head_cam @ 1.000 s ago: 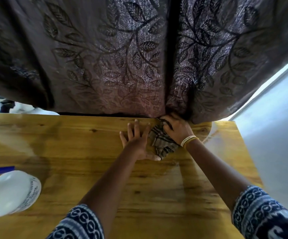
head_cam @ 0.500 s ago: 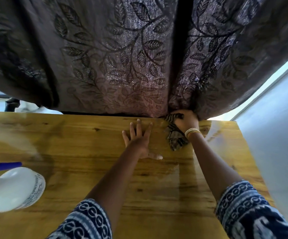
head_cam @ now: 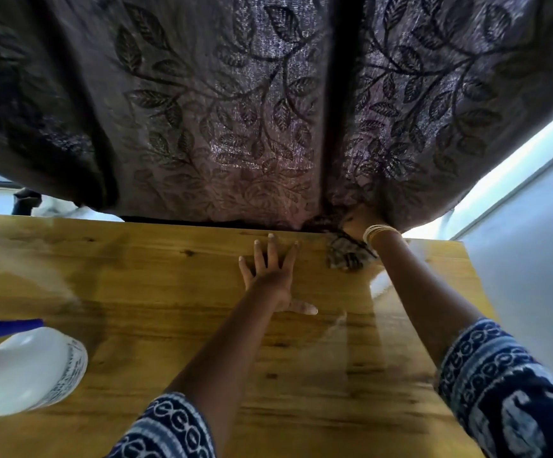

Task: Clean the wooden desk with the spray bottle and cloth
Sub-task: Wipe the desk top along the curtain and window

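Item: bench (head_cam: 136, 279), wooden, cleaning in progress. My reading from the head view.

Cloth (head_cam: 346, 256): dark, striped, bunched at the far edge of the bench, right of centre, partly tucked under the hem of the curtain (head_cam: 235, 110) that hangs over that edge. Right hand (head_cam: 359, 223): on the cloth at its far end, fingers hidden by the curtain; I cannot tell whether its grip is closed round the cloth or only pressing it down. Bangles (head_cam: 379, 232) at the wrist.

Left hand (head_cam: 273, 276): flat on the wood, fingers spread, thumb out to the side, grip apart and holding nothing. It sits just beside the cloth, not touching it. I take it for a brace.

Bottle (head_cam: 30, 368): white, blue trigger, standing at the near left of the bench, well apart from both hands. Untouched at present.

Done, as I judge: spraying, at least for the right part. A wet sheen shows on the wood near the right arm and a smeared patch near the left thumb, which suggests wiping has covered the centre right.

Left, as I judge: the far right corner under the curtain is the stroke in hand. The whole left half, round the bottle, looks dull and hazy and I see no sign of wiping there. The bottle would need shifting to reach beneath it.
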`<move>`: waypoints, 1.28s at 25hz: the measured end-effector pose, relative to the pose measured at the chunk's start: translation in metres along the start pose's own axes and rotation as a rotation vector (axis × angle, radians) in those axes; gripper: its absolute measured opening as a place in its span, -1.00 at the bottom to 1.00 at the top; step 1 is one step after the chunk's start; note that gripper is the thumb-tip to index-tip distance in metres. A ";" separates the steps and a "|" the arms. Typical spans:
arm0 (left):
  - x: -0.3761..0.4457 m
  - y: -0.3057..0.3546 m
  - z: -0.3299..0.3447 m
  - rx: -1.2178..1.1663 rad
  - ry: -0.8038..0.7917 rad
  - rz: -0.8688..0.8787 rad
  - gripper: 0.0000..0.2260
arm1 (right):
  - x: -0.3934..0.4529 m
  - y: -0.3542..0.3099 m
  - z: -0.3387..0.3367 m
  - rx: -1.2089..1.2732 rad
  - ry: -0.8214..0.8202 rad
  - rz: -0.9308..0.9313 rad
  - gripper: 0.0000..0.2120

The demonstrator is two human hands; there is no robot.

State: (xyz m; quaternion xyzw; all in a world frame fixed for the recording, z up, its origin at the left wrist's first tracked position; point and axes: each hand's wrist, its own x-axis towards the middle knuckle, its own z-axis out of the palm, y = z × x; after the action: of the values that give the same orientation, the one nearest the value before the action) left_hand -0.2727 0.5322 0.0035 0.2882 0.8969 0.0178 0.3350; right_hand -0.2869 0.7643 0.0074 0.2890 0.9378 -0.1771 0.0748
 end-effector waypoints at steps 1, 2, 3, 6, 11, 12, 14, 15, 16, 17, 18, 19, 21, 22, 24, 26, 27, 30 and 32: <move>0.001 0.000 0.001 -0.001 0.010 -0.002 0.25 | 0.001 0.011 -0.006 -0.056 -0.027 0.017 -0.75; 0.002 0.000 0.003 0.006 0.022 -0.001 0.24 | 0.002 0.027 -0.014 -0.083 -0.035 0.061 -0.73; 0.003 0.000 0.005 0.010 0.036 -0.002 0.24 | 0.001 0.048 -0.025 -0.120 -0.027 0.114 -0.68; 0.004 -0.001 0.007 0.018 0.049 -0.004 0.24 | -0.003 0.122 -0.050 -0.275 -0.039 0.253 -0.66; 0.005 0.001 0.006 0.000 0.047 -0.013 0.21 | -0.021 0.132 -0.033 -0.266 0.207 0.289 -0.69; 0.004 0.001 0.006 0.005 0.046 -0.015 0.21 | -0.030 0.128 -0.028 -0.215 0.281 0.302 -0.74; 0.000 0.001 0.005 0.014 0.040 -0.003 0.21 | -0.056 0.113 -0.014 -0.080 0.407 0.311 -0.81; -0.001 0.000 0.004 0.012 0.041 0.011 0.21 | -0.071 0.101 -0.005 -0.014 0.443 0.277 -0.75; -0.004 -0.001 0.003 -0.008 0.049 0.031 0.20 | -0.083 0.086 0.005 0.049 0.457 0.237 -0.64; -0.006 -0.005 0.004 -0.058 0.083 0.056 0.17 | -0.093 0.067 0.016 0.103 0.453 0.207 -0.54; -0.008 -0.011 0.007 -0.146 0.156 0.090 0.07 | -0.104 0.046 0.029 0.134 0.435 0.173 -0.46; -0.013 -0.018 0.012 -0.278 0.250 0.121 -0.09 | -0.116 0.025 0.041 0.150 0.397 0.129 -0.40; -0.031 -0.031 0.022 -0.557 0.442 0.151 -0.43 | -0.143 -0.019 0.062 0.149 0.321 -0.006 -0.35; -0.044 -0.040 0.028 -0.599 0.523 0.153 -0.53 | -0.155 -0.040 0.071 0.138 0.290 -0.093 -0.36; -0.073 -0.058 0.037 -0.533 0.604 0.138 -0.62 | -0.176 -0.073 0.083 0.149 0.224 -0.255 -0.46; -0.102 -0.078 0.044 -0.516 0.579 0.121 -0.63 | -0.191 -0.097 0.086 0.295 0.164 -0.244 -0.57; -0.114 -0.089 0.048 -0.539 0.560 0.107 -0.62 | -0.198 -0.107 0.086 0.462 0.157 -0.188 -0.60; -0.150 -0.113 0.058 -0.666 0.521 0.036 -0.59 | -0.234 -0.138 0.087 1.082 0.116 0.015 -0.64; -0.178 -0.132 0.069 -0.731 0.512 0.000 -0.56 | -0.263 -0.164 0.103 1.353 -0.016 0.151 -0.64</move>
State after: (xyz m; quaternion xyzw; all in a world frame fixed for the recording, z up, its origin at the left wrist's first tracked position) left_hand -0.1887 0.3169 0.0257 0.1370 0.8858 0.4043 0.1821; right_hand -0.1601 0.4641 0.0228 0.3355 0.5975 -0.7209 -0.1035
